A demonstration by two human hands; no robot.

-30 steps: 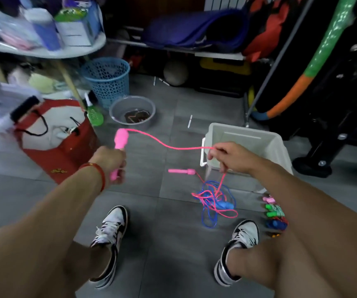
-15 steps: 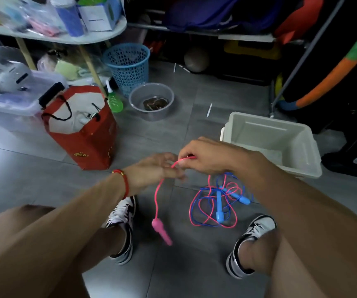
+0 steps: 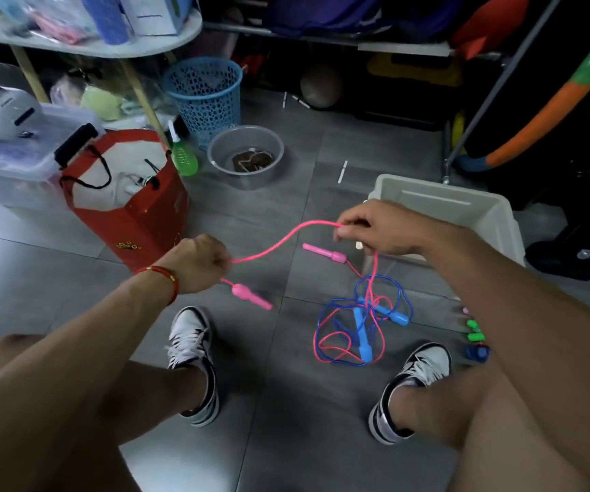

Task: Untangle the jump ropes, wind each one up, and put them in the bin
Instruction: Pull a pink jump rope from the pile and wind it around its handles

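My left hand (image 3: 197, 264) grips the pink jump rope (image 3: 279, 241) in a fist, and one pink handle (image 3: 251, 296) dangles just below it. My right hand (image 3: 371, 229) pinches the same cord farther along, so a slack arc spans between the hands. From the right hand the cord drops into a tangle with the blue jump rope (image 3: 361, 324) on the floor between my shoes. The second pink handle (image 3: 323, 252) lies on the floor under my right hand. The pale grey bin (image 3: 464, 207) stands behind my right wrist.
A red bag (image 3: 137, 214) stands at left beside a clear storage box (image 3: 9, 161). A blue mesh basket (image 3: 204, 94) and a grey bowl (image 3: 245, 156) sit farther back. More coloured handles (image 3: 474, 335) lie by my right knee. A rack with foam tubes (image 3: 535, 111) fills the right.
My hands have moved apart, drawing a length of pink cord out between them. The dangling pink handle has risen closer to my left fist.
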